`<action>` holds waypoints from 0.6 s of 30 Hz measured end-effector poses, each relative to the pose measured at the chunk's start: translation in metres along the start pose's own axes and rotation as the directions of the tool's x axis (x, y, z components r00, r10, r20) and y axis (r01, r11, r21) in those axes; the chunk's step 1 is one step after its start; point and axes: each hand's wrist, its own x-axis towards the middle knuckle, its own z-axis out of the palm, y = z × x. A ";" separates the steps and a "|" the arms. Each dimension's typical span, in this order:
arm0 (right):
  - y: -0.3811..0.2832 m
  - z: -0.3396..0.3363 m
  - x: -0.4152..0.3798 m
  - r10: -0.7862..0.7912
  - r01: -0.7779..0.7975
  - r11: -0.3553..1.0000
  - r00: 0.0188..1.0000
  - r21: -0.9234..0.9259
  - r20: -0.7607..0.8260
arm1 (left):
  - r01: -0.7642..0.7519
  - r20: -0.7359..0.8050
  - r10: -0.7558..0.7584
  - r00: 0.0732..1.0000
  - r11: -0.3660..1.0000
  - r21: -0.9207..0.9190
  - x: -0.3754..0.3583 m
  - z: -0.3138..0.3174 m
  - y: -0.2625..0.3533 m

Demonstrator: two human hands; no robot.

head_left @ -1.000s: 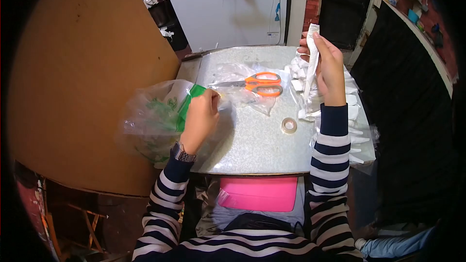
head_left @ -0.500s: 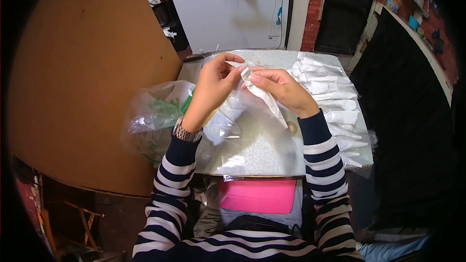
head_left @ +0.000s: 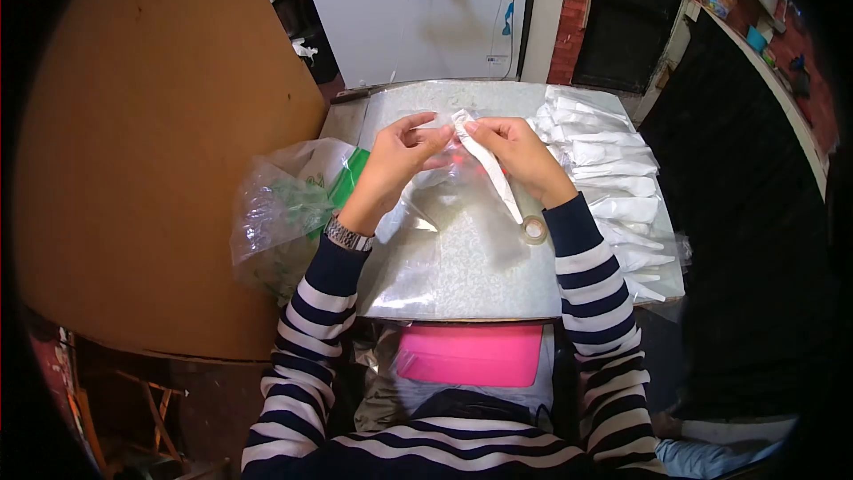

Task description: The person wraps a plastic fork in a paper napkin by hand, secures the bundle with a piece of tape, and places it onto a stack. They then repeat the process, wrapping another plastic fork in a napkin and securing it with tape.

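My right hand [head_left: 522,158] pinches a white folded paper napkin [head_left: 490,169] near its top, thumb in front. The napkin hangs as a long narrow strip, its pointed lower end toward the table. Close beside it, my left hand [head_left: 397,160] is closed, thumb and fingers on thin clear plastic [head_left: 450,158] that spreads between the hands. Where the plastic's edges run is hard to make out. A roll of tape [head_left: 534,229] lies on the table below my right hand.
Several white napkin bundles [head_left: 613,156] lie in a row along the right of the table [head_left: 462,289]. A clear bag with green print [head_left: 284,200] sits at the left, beside a brown board [head_left: 169,151]. A pink container [head_left: 471,356] is on my lap; a white freezer [head_left: 418,27] stands behind.
The napkin has turned slightly more upright, its top now showing above the right thumb. My left hand has shifted slightly down, and its fingers are spread a little from the napkin.
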 end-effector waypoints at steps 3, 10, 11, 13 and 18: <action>0.006 0.002 0.002 0.011 -0.011 1.000 1.000 0.025 0.004 | -0.038 0.001 0.038 0.999 0.999 -0.008 0.001 -0.004 -0.010; -0.005 0.008 -0.003 0.038 -0.033 0.997 0.997 0.074 -0.068 | -0.087 -0.116 0.089 0.989 0.996 0.026 0.001 -0.016 -0.015; -0.005 0.005 -0.004 0.065 -0.060 0.995 0.996 0.082 -0.065 | -0.107 -0.127 0.110 0.986 0.994 0.035 0.002 -0.017 -0.016; -0.007 0.004 -0.005 0.087 -0.083 0.995 0.992 0.055 -0.087 | -0.144 -0.151 0.151 0.977 0.988 0.055 0.005 -0.018 -0.019; -0.006 0.005 -0.004 0.102 -0.100 0.995 0.989 0.030 -0.105 | -0.121 -0.133 0.132 0.982 0.989 0.087 0.003 -0.018 -0.020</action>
